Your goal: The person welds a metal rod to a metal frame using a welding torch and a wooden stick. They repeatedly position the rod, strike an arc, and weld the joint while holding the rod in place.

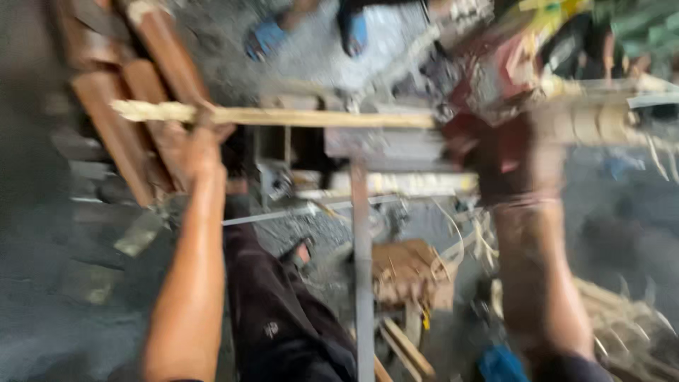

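The picture is blurred by motion. My left hand is closed around a long pale stick that runs level from the left towards a red and grey machine at the upper right. My right hand wears a dark glove and rests against the machine's lower side, by a pale ribbed roller. Whether the right hand grips anything is not visible. My dark trouser leg shows below.
Several reddish-brown poles lean at the upper left. A grey metal frame post stands in the middle, with a wooden block and strewn fibre strips beside it. Another person's feet in blue sandals stand at the top.
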Demonstrator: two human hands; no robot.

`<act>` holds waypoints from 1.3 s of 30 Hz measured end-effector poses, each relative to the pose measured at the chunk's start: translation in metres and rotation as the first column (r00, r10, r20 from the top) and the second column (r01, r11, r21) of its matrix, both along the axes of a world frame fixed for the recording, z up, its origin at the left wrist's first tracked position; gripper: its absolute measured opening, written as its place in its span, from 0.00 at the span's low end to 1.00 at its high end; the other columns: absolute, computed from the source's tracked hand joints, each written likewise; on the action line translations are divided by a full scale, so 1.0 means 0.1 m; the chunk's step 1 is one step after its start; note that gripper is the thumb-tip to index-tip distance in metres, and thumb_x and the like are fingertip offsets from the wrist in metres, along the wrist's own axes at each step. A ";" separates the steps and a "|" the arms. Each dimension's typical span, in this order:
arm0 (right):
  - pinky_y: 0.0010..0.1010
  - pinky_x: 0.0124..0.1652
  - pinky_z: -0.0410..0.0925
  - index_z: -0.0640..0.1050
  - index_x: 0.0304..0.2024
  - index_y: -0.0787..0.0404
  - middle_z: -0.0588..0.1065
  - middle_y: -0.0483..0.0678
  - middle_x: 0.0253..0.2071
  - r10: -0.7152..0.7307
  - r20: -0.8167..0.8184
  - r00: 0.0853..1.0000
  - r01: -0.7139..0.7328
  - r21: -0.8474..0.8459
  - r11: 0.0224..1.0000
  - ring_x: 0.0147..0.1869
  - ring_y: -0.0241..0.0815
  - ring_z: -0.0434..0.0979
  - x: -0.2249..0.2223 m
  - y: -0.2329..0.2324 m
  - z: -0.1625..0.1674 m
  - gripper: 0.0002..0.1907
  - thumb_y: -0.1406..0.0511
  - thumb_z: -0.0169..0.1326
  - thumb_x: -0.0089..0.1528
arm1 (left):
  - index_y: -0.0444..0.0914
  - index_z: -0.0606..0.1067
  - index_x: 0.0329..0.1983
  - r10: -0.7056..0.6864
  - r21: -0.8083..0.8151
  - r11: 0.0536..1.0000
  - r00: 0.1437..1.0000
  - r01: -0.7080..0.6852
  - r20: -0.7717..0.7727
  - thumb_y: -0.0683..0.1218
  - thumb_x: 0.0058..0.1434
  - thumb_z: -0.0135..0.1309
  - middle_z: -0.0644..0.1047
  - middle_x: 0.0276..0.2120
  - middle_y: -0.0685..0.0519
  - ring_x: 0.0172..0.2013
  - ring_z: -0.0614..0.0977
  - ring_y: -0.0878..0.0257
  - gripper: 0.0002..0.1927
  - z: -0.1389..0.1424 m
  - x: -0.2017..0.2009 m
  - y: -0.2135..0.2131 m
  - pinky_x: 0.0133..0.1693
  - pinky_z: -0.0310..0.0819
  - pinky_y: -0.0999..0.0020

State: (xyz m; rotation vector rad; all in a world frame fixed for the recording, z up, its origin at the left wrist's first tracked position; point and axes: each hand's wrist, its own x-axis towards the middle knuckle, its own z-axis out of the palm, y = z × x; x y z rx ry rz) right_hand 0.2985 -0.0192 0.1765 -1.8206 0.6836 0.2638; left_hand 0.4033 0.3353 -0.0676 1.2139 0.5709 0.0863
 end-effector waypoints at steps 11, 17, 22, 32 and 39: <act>0.28 0.32 0.57 0.76 0.51 0.60 0.74 0.46 0.32 -0.108 -0.266 0.958 0.243 0.553 0.797 0.30 0.35 0.65 0.03 0.06 -0.49 0.28 0.47 0.43 0.63 | 0.29 0.69 0.46 -0.005 0.023 1.000 1.000 0.005 -0.029 0.37 0.68 0.58 0.79 0.39 0.43 0.33 0.87 0.55 0.10 0.03 0.15 0.03 0.31 0.86 0.63; 0.30 0.36 0.57 0.71 0.47 0.60 0.66 0.42 0.30 0.036 0.219 0.975 -0.107 0.320 0.941 0.33 0.37 0.63 -0.55 -0.47 -0.42 0.21 0.50 0.48 0.65 | 0.31 0.67 0.48 -0.051 -0.039 0.998 0.998 0.050 -0.025 0.36 0.67 0.57 0.78 0.41 0.44 0.35 0.88 0.55 0.12 0.02 0.13 -0.01 0.33 0.87 0.58; 0.24 0.42 0.61 0.72 0.57 0.57 0.71 0.41 0.40 0.259 0.254 0.932 -0.236 -0.117 0.965 0.41 0.33 0.66 -0.26 -0.28 0.54 0.22 0.58 0.42 0.62 | 0.33 0.64 0.52 -0.035 -0.147 0.989 0.999 0.029 -0.037 0.36 0.65 0.60 0.75 0.44 0.46 0.35 0.86 0.55 0.19 -0.05 0.15 0.04 0.35 0.88 0.54; 0.33 0.43 0.73 0.71 0.53 0.58 0.74 0.46 0.42 0.012 -0.406 0.914 0.268 0.627 0.732 0.42 0.40 0.75 0.03 0.40 -0.56 0.22 0.52 0.47 0.63 | 0.32 0.64 0.54 -0.129 -0.087 0.988 0.992 0.128 0.002 0.37 0.68 0.59 0.76 0.41 0.45 0.32 0.85 0.54 0.18 -0.04 0.18 0.06 0.33 0.87 0.57; 0.26 0.35 0.59 0.68 0.54 0.58 0.64 0.43 0.33 -0.033 0.584 0.811 -0.008 0.067 0.998 0.31 0.34 0.61 -0.08 -0.06 -0.31 0.32 0.38 0.40 0.72 | 0.30 0.67 0.53 -0.160 -0.063 0.986 0.986 0.156 -0.049 0.38 0.68 0.57 0.78 0.42 0.45 0.34 0.87 0.57 0.14 0.01 0.17 0.09 0.32 0.87 0.63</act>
